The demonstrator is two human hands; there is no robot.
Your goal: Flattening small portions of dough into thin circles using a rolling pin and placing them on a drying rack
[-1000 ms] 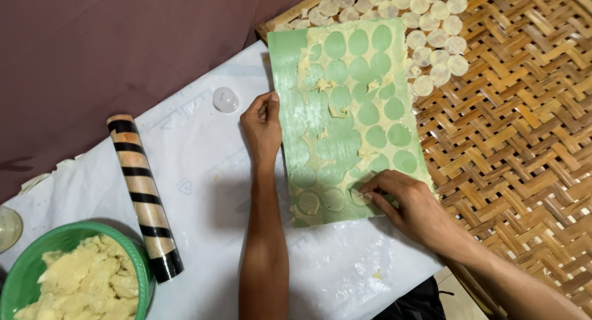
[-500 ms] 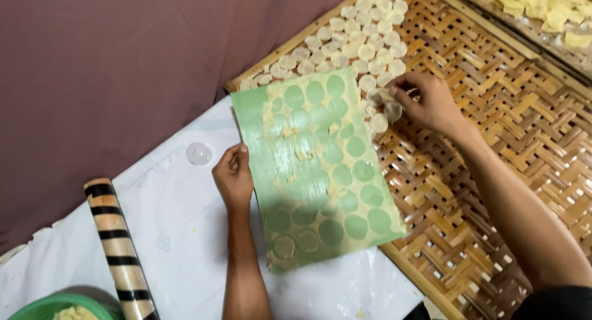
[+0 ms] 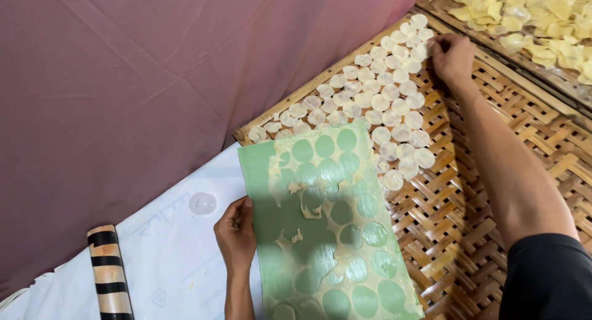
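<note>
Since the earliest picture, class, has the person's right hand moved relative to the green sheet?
Yes. The right hand has left the green sheet's near corner and reached away across the woven tray, to the far end of the pale discs.

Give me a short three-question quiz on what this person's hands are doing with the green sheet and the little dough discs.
1. True or false: the left hand rests on the edge of the green sheet.
2. Where is the right hand? A) on the striped rolling pin B) at the far end of the rows of pale discs on the woven bamboo tray C) on the white cloth
3. Fill in: round cut-outs in the dough layer show the sheet's ____ colour.

Key: 1 true; 2 B; 3 green.
</note>
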